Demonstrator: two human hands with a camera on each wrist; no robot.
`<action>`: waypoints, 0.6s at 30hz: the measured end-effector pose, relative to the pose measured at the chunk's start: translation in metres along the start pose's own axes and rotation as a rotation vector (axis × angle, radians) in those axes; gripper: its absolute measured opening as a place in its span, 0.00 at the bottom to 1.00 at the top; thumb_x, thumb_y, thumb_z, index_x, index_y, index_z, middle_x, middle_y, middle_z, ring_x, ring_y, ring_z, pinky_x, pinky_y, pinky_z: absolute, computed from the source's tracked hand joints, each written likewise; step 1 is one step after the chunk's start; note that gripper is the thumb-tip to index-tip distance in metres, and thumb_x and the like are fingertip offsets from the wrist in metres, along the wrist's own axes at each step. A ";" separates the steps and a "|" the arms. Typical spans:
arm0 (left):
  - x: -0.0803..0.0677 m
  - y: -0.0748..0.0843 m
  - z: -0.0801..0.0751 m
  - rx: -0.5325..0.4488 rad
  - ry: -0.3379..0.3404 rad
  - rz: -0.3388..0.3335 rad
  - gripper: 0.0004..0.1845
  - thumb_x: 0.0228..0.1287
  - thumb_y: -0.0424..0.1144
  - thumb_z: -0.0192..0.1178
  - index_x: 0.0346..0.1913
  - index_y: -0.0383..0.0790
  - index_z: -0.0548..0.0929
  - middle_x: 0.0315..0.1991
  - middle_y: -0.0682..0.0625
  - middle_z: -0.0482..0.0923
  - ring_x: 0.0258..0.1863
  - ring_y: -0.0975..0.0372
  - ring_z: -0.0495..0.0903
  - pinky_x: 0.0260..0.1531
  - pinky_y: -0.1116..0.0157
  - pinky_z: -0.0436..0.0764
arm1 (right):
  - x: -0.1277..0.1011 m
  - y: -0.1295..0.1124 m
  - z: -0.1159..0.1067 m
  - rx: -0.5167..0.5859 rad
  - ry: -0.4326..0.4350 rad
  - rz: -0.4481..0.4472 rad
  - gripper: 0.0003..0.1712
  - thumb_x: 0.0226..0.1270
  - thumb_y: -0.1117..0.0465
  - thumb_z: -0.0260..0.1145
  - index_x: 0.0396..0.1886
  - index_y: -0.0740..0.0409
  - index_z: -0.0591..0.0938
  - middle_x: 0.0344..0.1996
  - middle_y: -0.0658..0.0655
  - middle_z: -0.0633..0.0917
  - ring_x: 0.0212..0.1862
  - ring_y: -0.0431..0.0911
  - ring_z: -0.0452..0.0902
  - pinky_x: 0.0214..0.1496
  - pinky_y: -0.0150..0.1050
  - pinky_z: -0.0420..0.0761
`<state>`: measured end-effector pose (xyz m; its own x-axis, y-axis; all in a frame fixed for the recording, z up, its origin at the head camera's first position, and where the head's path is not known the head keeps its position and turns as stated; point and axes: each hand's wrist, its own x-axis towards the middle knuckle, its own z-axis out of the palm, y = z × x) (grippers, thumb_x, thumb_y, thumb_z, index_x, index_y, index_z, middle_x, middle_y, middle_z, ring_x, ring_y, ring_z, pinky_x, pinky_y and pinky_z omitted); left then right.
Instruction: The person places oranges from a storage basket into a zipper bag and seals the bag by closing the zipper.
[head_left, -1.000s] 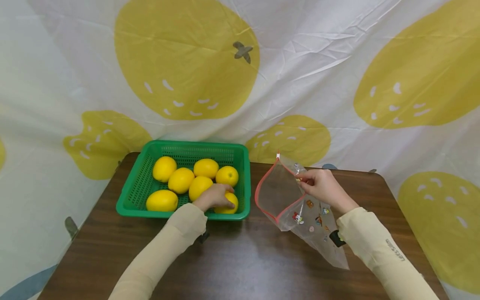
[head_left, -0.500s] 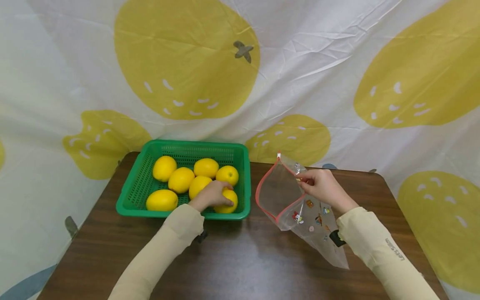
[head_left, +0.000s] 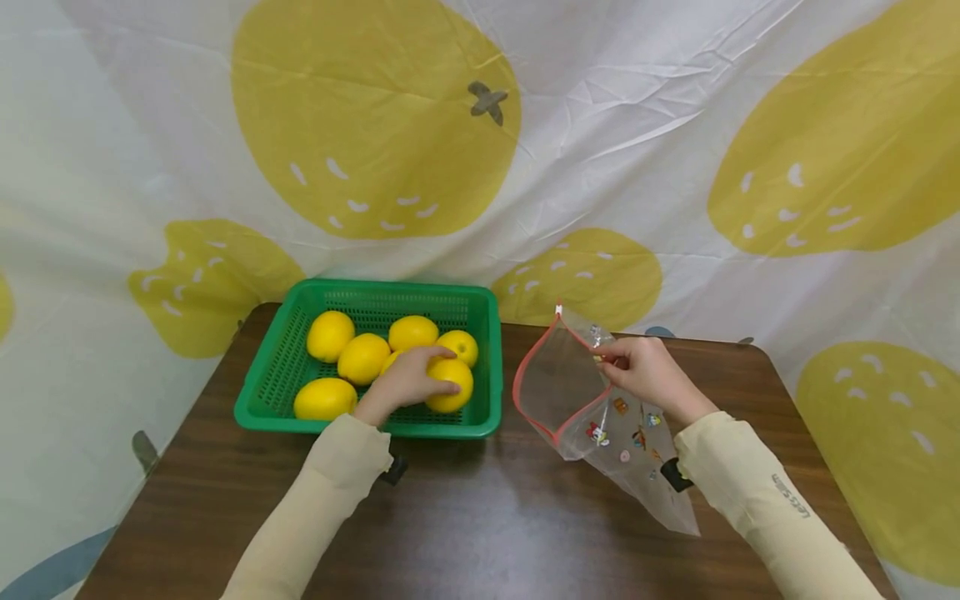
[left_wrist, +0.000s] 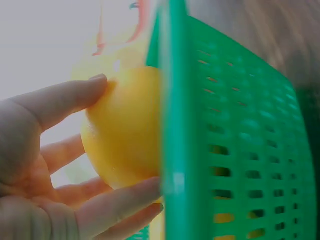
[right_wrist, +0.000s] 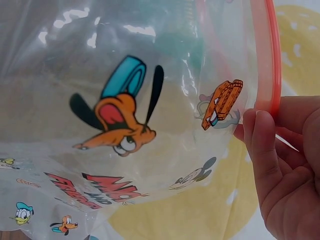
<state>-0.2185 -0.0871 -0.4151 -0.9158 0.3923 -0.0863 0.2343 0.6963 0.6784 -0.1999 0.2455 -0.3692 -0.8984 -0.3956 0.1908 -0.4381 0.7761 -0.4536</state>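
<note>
My left hand (head_left: 405, 382) grips a yellow lemon (head_left: 452, 388) at the front right of the green basket (head_left: 450, 431). In the left wrist view, thumb and fingers curve round the lemon (left_wrist: 125, 127), whose far side is partly hidden by the basket wall (left_wrist: 235, 115). Several other lemons (head_left: 330, 337) lie in the basket; one is mostly covered by the left hand. To the right, my right hand (head_left: 651, 375) pinches the red-edged mouth of a clear zip bag (head_left: 622, 467) with cartoon prints. The bag's mouth gapes towards the basket. No lemon shows in the bag.
Basket and bag are on a dark brown wooden table (head_left: 480, 525). Behind it hangs a white cloth (head_left: 585, 150) with large yellow fruit prints, close to the table's back edge. A white slider (head_left: 558, 310) sits at the bag's upper corner.
My left hand has raised the lemon slightly and drawn it a little up and left within the basket. The right hand and the bag have stayed nearly still.
</note>
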 end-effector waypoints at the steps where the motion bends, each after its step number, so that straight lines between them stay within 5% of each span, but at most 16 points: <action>1: -0.001 0.001 -0.002 -0.021 0.006 -0.004 0.29 0.52 0.46 0.65 0.57 0.41 0.74 0.57 0.43 0.71 0.54 0.52 0.70 0.55 0.54 0.68 | 0.000 0.000 0.000 -0.002 0.000 -0.003 0.11 0.55 0.71 0.63 0.39 0.65 0.84 0.24 0.55 0.84 0.21 0.37 0.74 0.21 0.31 0.73; 5: -0.002 0.007 -0.009 -0.116 0.026 -0.002 0.29 0.53 0.46 0.65 0.59 0.41 0.72 0.59 0.42 0.69 0.52 0.52 0.71 0.52 0.54 0.70 | 0.001 0.000 0.000 -0.005 -0.001 -0.006 0.11 0.55 0.71 0.63 0.39 0.65 0.84 0.24 0.54 0.84 0.21 0.37 0.74 0.20 0.31 0.73; 11: 0.001 0.019 -0.014 -0.317 0.026 -0.026 0.29 0.54 0.45 0.65 0.60 0.45 0.71 0.59 0.44 0.67 0.42 0.53 0.74 0.31 0.63 0.80 | 0.002 -0.001 0.000 0.005 0.007 -0.014 0.10 0.55 0.70 0.63 0.38 0.65 0.84 0.23 0.54 0.84 0.21 0.37 0.74 0.20 0.31 0.73; 18: 0.002 0.035 -0.011 -0.455 0.019 -0.015 0.29 0.53 0.46 0.66 0.60 0.48 0.71 0.60 0.44 0.66 0.44 0.53 0.75 0.33 0.63 0.81 | 0.001 -0.002 0.001 0.005 0.001 -0.001 0.10 0.56 0.69 0.63 0.38 0.64 0.84 0.23 0.53 0.84 0.21 0.36 0.74 0.20 0.31 0.73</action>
<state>-0.2161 -0.0682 -0.3835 -0.9246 0.3706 -0.0881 0.0577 0.3649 0.9293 -0.2000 0.2425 -0.3689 -0.8982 -0.3956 0.1918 -0.4384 0.7735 -0.4578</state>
